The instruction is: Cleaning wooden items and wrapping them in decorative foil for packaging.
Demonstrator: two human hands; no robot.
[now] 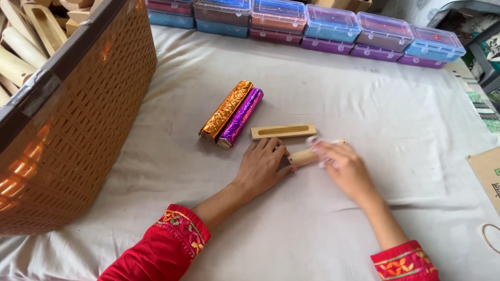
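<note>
My left hand (pixel 263 166) rests on the white cloth and pinches the near end of a pale wooden piece (pixel 303 156). My right hand (pixel 341 166) lies over the other end of that piece, blurred, with something pale at its fingertips. Just beyond lies a second wooden piece with a long slot (pixel 284 131). To its left two foil-wrapped rolls lie side by side and touching, one orange (pixel 226 110) and one purple (pixel 240 117).
A large brown woven basket (pixel 88 119) holding several slotted wooden pieces stands at the left. A row of clear-lidded coloured plastic boxes (pixel 333 28) lines the far edge. A cardboard sheet (pixel 487 177) and a thin ring (pixel 489 238) lie at the right.
</note>
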